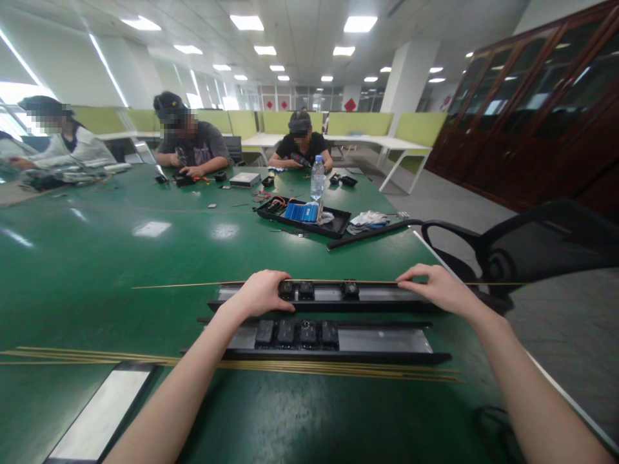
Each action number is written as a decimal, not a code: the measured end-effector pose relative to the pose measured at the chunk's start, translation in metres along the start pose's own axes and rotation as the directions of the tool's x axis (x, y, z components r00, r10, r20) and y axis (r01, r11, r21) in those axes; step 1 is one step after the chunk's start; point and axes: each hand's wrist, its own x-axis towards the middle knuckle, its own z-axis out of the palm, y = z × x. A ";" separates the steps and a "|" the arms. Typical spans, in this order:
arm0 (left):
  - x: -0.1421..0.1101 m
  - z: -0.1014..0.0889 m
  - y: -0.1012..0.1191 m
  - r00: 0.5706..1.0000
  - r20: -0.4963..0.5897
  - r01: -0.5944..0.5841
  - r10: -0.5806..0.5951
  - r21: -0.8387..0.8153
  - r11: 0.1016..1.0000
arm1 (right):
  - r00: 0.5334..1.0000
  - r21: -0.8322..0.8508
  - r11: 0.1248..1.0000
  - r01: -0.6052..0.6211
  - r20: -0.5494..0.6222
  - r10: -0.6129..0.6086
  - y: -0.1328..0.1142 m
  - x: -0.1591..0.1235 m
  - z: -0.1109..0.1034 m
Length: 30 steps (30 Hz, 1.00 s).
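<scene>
Two long black power-strip housings lie side by side on the green table (97, 270). My left hand (264, 293) rests curled over the far housing (338, 298) at its left part, next to several black socket modules (305, 290). My right hand (432, 289) pinches a thin brass strip (193, 284) that runs along the far housing's back edge. The near housing (338, 341) holds several socket modules (297, 332) and lies untouched.
More brass strips (120, 357) lie along the near edge, with a flat white panel (101, 412) at lower left. A black tray (304, 216) with blue parts, a water bottle (317, 177) and a black bar (372, 233) sit further back. A black chair (532, 248) stands at right. Three people work at the far side.
</scene>
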 end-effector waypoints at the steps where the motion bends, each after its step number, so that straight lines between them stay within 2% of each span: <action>1: 0.000 0.001 0.000 1.000 -0.001 -0.001 0.001 0.001 1.000 | 1.000 0.000 1.000 0.001 -0.002 -0.001 0.001 0.000 0.000; 7: 0.000 0.003 -0.003 1.000 -0.008 -0.009 0.009 0.003 1.000 | 0.999 0.008 1.000 -0.001 -0.040 0.001 0.001 -0.002 -0.003; 19: 0.001 0.002 -0.002 1.000 -0.003 -0.002 0.002 0.010 1.000 | 0.991 -0.002 0.992 -0.125 0.050 0.125 0.005 -0.006 -0.014; 30: 0.001 0.006 -0.005 1.000 -0.025 -0.019 0.019 0.008 1.000 | 0.980 -0.032 0.981 -0.192 0.046 0.193 0.003 -0.009 -0.022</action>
